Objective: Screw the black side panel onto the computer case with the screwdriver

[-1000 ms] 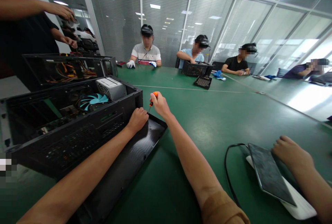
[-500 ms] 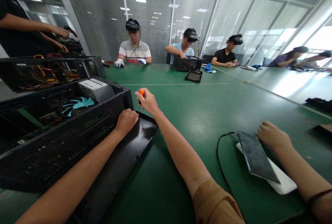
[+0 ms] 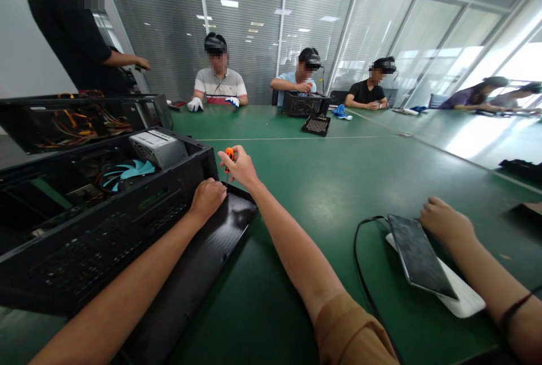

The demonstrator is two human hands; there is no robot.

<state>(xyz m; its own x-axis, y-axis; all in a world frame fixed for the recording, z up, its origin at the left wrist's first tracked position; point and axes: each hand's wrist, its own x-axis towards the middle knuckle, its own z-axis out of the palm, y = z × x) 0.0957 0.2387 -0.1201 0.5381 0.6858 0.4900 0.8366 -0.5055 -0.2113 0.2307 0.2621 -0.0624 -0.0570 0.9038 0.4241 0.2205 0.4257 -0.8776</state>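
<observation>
An open black computer case [image 3: 105,212] lies on its side at the left of the green table [image 3: 339,184], with a blue fan [image 3: 122,170] and a grey power supply [image 3: 158,148] inside. My left hand [image 3: 207,198] is closed in a fist against the case's near corner; what it holds is hidden. My right hand [image 3: 241,167] grips a small orange-handled screwdriver [image 3: 229,156], tip down at that corner. A black side panel [image 3: 212,252] lies flat under both hands.
A second open case [image 3: 80,117] with orange wires stands behind the first. At the right, another person's hand [image 3: 444,221] rests by a dark tablet [image 3: 419,258] with a black cable. A person stands at far left; several people sit at the far side.
The view has swung right, so everything shifted left in frame. My hands stay at the case corner with the screwdriver. The standing person at the left has pulled their arms back.
</observation>
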